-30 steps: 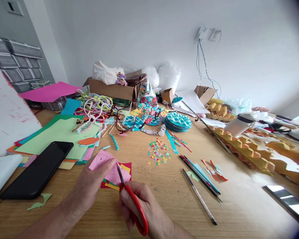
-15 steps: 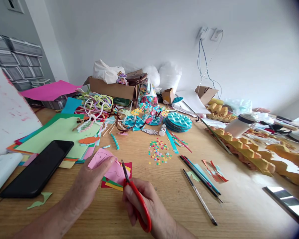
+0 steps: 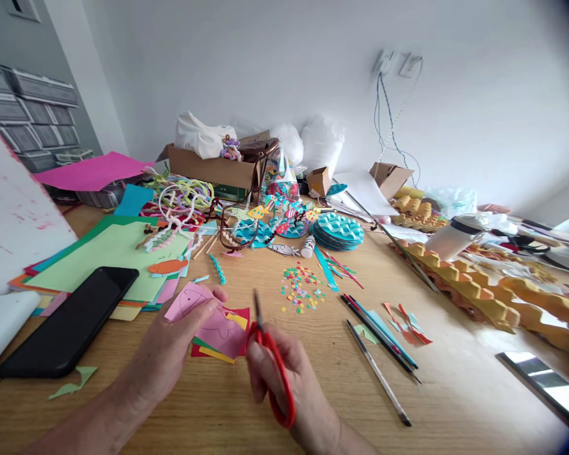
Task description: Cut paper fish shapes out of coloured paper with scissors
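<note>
The red scissors have just come away from the pink paper: one second ago their blades were on it, and now they stand apart, to its right, with the tip blurred and pointing toward the far edge of the worktop. In my judgement the cutting is paused, because the drawn fish is not yet free from the surrounding paper. The right hand keeps its fingers closed around the handles. The left hand pinches the paper under its thumb, other fingers mostly hidden, toward the worktop's near edge, over small coloured sheets.
</note>
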`<state>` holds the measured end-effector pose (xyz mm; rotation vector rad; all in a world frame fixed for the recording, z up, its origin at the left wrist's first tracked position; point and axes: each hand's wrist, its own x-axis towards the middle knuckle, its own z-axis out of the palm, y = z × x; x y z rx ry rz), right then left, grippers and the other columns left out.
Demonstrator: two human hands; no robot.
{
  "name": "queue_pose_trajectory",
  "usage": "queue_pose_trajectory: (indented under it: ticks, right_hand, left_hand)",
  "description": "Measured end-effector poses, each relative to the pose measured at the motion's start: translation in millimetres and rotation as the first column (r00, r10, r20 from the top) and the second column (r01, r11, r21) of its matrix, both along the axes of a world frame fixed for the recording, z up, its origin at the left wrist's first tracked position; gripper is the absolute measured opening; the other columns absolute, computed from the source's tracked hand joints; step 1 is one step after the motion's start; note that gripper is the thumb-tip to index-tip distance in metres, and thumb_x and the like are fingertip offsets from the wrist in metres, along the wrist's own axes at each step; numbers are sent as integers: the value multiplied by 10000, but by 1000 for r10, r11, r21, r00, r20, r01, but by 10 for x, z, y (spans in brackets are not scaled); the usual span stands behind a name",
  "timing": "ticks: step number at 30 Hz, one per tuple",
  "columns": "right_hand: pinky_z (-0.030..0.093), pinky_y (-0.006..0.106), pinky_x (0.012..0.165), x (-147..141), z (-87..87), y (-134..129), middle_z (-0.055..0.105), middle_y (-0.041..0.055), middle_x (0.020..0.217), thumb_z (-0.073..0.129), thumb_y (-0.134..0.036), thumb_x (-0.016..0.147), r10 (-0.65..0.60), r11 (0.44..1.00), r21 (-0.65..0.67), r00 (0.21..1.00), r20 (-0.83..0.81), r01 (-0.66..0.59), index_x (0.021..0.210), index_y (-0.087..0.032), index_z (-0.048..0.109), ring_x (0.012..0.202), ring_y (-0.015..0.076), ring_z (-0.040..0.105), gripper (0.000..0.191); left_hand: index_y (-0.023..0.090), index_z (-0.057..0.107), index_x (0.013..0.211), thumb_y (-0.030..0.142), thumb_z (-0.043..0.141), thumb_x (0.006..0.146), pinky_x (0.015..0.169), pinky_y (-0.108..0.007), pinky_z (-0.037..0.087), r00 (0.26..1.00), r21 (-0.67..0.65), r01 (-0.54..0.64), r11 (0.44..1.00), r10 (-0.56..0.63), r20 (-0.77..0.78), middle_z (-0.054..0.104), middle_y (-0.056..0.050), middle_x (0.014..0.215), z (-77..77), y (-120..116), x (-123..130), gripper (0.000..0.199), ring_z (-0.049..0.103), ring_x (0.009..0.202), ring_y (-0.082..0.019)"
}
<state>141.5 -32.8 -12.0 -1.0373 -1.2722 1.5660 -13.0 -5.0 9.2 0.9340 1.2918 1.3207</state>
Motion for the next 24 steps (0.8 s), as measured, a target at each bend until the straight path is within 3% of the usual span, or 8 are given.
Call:
queue_pose_trajectory:
  ticks: [2,4,7,11,17,24]
  right_hand:
    - [383,192,493,30,31,42,511,-38,596,692,-464,718,-165,982,88,985,-45,169,727,-172,506,511,80,430,346]
    - [421,211,566,52,39,92,593,-7,760,747,-376,667,-236,967,77,968,-87,243,790,-180,539,602,100,485,311]
    - [431,220,578,55,8,148,637,11,872,779,-337,620,-174,985,-32,974,-143,171,832,-184,571,628,110,517,334]
    - [434,216,593,17,-55,170,641,-9,804,840,-317,532,-64,991,-127,960,-274,30,796,-184,570,632,116,556,400]
    - [416,201,584,-8,-108,168,612,-35,719,875,-295,470,-59,988,-153,939,-339,7,772,-183,578,588,97,534,438]
    - [395,190,572,4,-60,161,593,-45,678,886,-319,422,-53,983,-181,933,-356,-13,742,-182,555,585,88,509,481]
  left_hand:
    - [208,665,703,353,706,661,601,-264,470,993,-9,87,996,-87,75,670,0,747,-7,-6,-18,156,598,711,-187]
    - [214,661,702,348,699,686,576,-244,447,969,-42,201,979,-192,153,655,9,724,-15,-18,-30,140,578,680,-165]
    - [206,669,717,371,708,686,560,-238,423,937,-107,318,942,-296,184,652,2,749,-21,-39,-30,172,559,659,-153]
    - [211,679,755,385,728,658,583,-248,428,941,-148,314,938,-286,179,673,-7,802,-15,-56,-5,205,569,694,-167]
    - [205,702,850,377,722,669,669,-287,462,903,-148,411,899,-379,204,710,-33,796,-43,-76,48,250,618,742,-205]
    - [222,705,890,398,683,709,687,-289,468,910,-161,410,898,-390,142,711,-25,842,-119,-95,40,252,614,804,-229]
